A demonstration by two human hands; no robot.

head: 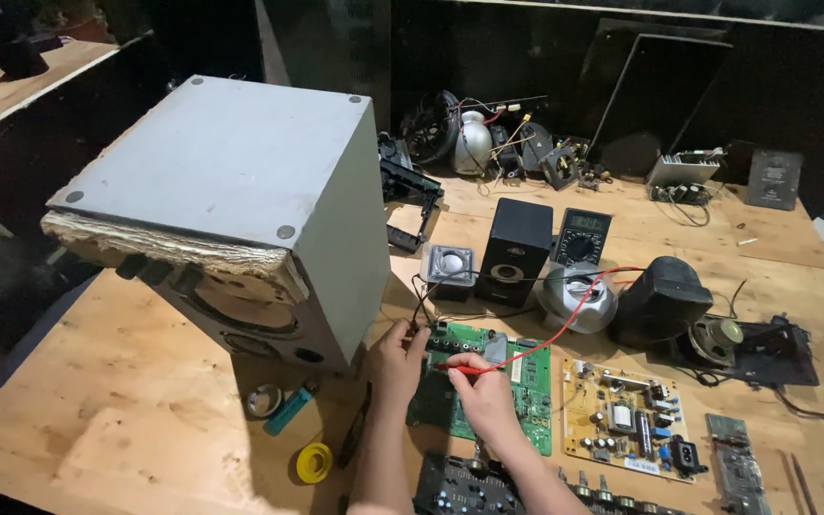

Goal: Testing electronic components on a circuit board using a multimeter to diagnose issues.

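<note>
A person's two hands work over a green circuit board (517, 381) lying flat on a wooden table (116, 410). The right hand (484, 396) pinches a red probe (460, 368), its fingers closed around the shaft and its tip resting on the board's left half. A red lead (574, 319) curves up from the probe toward a multimeter (581, 236) standing behind. The left hand (398, 358) sits at the board's upper left corner, fingers curled together; whether it grips a second probe cannot be told. The two hands are close together but not touching.

A large grey speaker box (240, 191) lies tipped on its side just left of the hands, its cone facing the table edge. Behind the board stand a small black speaker (514, 250), a small clear speaker (450, 267) and a silver round casing (579, 298). To the right lies a yellow circuit board (622, 420). Near the left forearm rest a yellow tape roll (315, 463) and a teal lighter (288, 410).
</note>
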